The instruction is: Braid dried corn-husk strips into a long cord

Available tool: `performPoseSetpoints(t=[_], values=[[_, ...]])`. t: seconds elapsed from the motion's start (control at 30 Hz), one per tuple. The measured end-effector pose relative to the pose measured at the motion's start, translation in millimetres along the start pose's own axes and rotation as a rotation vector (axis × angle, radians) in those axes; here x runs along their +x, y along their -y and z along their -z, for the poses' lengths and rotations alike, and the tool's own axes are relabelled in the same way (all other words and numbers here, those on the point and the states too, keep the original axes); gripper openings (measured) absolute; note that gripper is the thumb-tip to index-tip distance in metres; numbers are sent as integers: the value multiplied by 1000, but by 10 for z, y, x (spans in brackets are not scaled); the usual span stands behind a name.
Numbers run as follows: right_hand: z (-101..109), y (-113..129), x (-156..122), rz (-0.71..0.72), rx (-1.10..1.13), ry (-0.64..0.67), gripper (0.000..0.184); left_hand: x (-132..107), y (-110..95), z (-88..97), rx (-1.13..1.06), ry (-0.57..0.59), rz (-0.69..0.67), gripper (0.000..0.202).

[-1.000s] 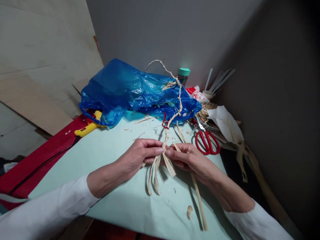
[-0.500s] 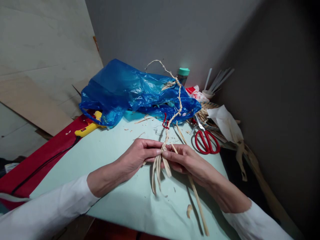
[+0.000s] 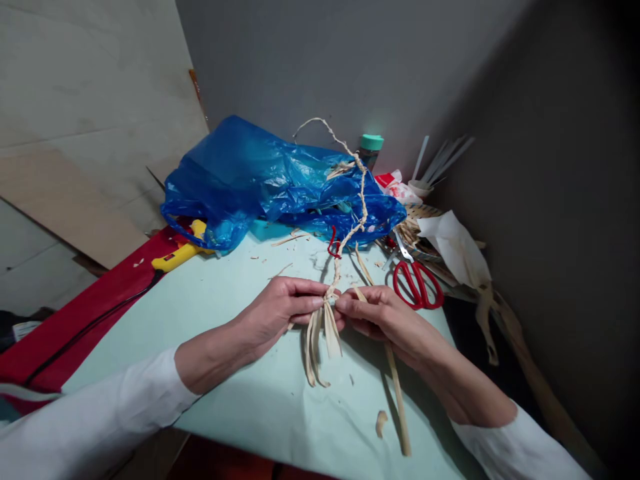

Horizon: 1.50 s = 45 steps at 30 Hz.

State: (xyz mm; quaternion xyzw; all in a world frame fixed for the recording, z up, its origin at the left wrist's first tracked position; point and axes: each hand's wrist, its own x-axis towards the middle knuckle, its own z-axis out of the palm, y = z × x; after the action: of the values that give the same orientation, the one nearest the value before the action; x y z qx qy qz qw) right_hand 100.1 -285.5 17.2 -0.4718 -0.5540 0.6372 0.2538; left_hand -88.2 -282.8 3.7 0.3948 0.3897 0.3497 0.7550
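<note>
A pale braided cord of dried leaf strips [image 3: 350,230] rises from my hands and arcs up over a blue plastic bag [image 3: 260,180]. My left hand [image 3: 280,313] pinches the braid's lower end between thumb and fingers. My right hand [image 3: 377,317] pinches the same spot from the other side, fingertips touching the left ones. Several loose flat strips [image 3: 320,340] hang down from the pinch onto the pale green tabletop [image 3: 240,400]. One longer strip [image 3: 397,393] runs under my right hand toward the near edge.
Red-handled scissors [image 3: 417,283] lie just right of my right hand. A yellow glue gun [image 3: 183,252] with a black cord sits at the left on red cloth [image 3: 75,320]. A teal-capped bottle [image 3: 371,148], a cup of sticks [image 3: 425,180], white paper [image 3: 453,243] and leaf scraps crowd the back right corner.
The loose strips under my hands have gathered closer together and swung slightly. My right fingers shifted their pinch a little toward the braid end. The hands stay in place.
</note>
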Motion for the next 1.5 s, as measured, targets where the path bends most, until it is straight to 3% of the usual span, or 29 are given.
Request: performPoseSetpoints(t=[0.2, 0.57, 0.83, 0.9, 1.0, 1.07, 1.17, 1.3, 1.5], values=[[24, -6, -15, 27, -54, -43, 29, 5, 25, 44, 94, -46, -34, 30], [-22, -53, -25, 51, -128, 139, 45, 24, 4, 20, 23, -25, -34, 27], [3, -23, -51, 18, -130, 170, 39, 50, 5, 63, 37, 7, -6, 21], [-1, 5, -76, 59, -231, 90, 36, 60, 12, 76, 25, 33, -15, 20], [36, 39, -121, 156, -412, -168, 31, 56, 20, 83, 2, 50, 6, 19], [81, 42, -155, 216, -417, -286, 31, 45, 25, 78, 4, 55, 14, 19], [95, 30, -233, 275, -323, -328, 30, 33, 32, 70, 29, 56, -7, 20], [-118, 10, -360, 312, -267, -340, 20, 30, 47, 47, 67, 50, -33, 20], [-421, -102, -347, 296, -635, -489, 21, 16, 81, -2, 58, 18, -75, 18]])
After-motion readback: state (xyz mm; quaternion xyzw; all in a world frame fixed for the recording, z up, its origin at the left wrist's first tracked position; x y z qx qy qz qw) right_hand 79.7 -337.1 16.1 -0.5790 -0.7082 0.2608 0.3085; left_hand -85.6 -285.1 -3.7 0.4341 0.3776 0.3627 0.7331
